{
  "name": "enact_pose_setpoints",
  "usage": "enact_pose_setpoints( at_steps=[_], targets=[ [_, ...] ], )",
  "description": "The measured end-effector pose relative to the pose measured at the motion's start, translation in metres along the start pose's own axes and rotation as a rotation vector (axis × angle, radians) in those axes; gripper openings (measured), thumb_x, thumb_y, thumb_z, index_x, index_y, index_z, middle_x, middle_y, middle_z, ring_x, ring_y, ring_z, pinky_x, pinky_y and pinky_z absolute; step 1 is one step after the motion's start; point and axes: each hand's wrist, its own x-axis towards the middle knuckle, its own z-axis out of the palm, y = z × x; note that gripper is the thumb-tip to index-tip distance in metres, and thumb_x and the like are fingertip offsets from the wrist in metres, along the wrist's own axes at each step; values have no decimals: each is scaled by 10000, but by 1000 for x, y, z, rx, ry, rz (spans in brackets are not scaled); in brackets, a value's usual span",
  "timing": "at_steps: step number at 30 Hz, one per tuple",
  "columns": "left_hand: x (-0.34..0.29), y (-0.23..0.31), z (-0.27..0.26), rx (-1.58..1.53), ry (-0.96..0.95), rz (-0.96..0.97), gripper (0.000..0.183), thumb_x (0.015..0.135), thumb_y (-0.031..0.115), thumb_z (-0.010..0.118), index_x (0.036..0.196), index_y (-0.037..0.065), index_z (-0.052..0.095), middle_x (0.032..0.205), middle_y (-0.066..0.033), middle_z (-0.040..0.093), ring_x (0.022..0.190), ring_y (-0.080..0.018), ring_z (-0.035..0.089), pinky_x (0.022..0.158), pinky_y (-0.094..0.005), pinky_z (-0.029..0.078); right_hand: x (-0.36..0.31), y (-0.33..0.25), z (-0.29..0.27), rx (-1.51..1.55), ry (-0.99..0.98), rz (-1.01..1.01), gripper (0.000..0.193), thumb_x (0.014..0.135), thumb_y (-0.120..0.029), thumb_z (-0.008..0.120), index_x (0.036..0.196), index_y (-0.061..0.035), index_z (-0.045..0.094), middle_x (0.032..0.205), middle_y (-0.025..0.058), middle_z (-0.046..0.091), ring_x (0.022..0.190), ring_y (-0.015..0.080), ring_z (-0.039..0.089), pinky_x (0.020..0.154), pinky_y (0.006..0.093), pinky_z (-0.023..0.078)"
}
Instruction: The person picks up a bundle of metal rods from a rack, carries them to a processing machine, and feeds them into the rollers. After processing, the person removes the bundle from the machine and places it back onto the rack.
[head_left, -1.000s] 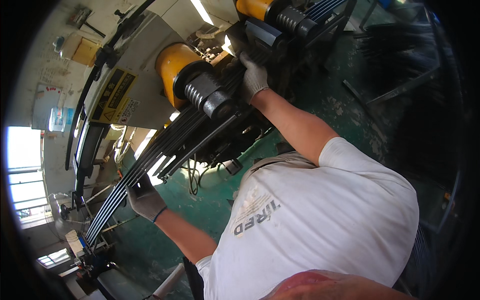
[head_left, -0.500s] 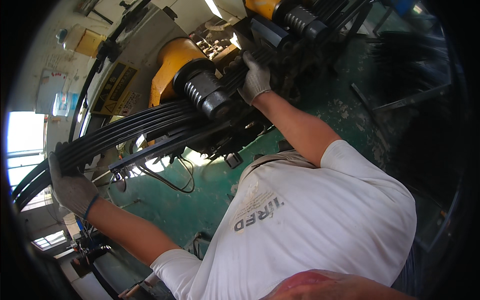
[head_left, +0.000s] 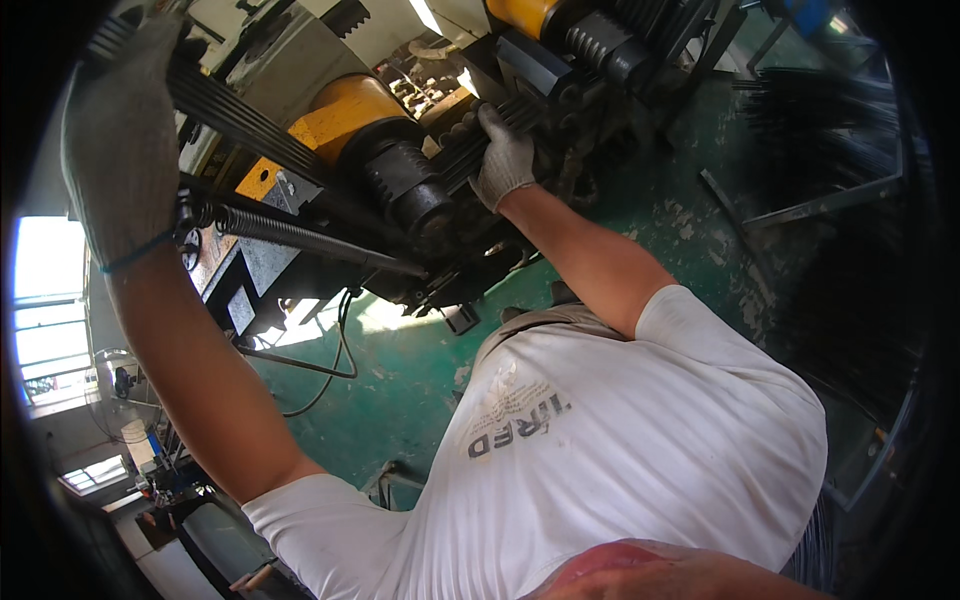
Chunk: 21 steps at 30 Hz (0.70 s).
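A bundle of long dark metal rods (head_left: 245,130) slants from the upper left down toward a yellow machine. My left hand (head_left: 125,150), in a pale knitted glove, is raised at the upper left and closed round the bundle's far part; its fingertips are partly hidden. The rods pass beside a black ribbed roller (head_left: 405,180) on a yellow housing (head_left: 350,110). On the other side of that roller my right hand (head_left: 505,160), also gloved, is closed over the rods, thumb pointing up. Its other fingers are mostly out of sight.
A bar with a coil spring (head_left: 310,240) juts out below the rods. Under it hangs a black hose (head_left: 345,350). Another ribbed roller (head_left: 610,50) stands at the upper right. Farther right, a metal rack (head_left: 825,200) holds many thin dark rods. The floor (head_left: 390,400) is worn green.
My left hand has risen with the rods, so their left part now slopes upward. The sprung bar has swung to a different angle. My right hand has barely shifted.
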Motion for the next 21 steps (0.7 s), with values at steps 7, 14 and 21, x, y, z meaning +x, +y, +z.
enact_pose_setpoints(
  at_steps=[7,14,21],
  targets=[
    [6,3,8,-18,17,91,306,1030,100,491,1255,153,692,1290,-133,701,1177,-306,690,1001,-388,552,-4,-5,2,10,-40,32,113,1037,-169,613,1076,-63,616,899,54,647,805,222,672,784,442,626],
    [1,-9,22,-233,60,65,296,1028,84,502,1238,152,700,1337,-127,675,1213,-309,669,1028,-386,546,-2,-3,0,6,-54,20,111,1044,-170,598,1071,-64,615,901,56,647,803,223,671,791,457,629],
    [0,-9,23,-176,81,101,294,1025,80,512,1236,145,706,1299,-123,690,1176,-298,681,997,-379,554,6,2,-9,15,-75,14,118,1049,-161,582,1069,-47,601,908,80,638,803,239,671,795,470,629]
  ],
)
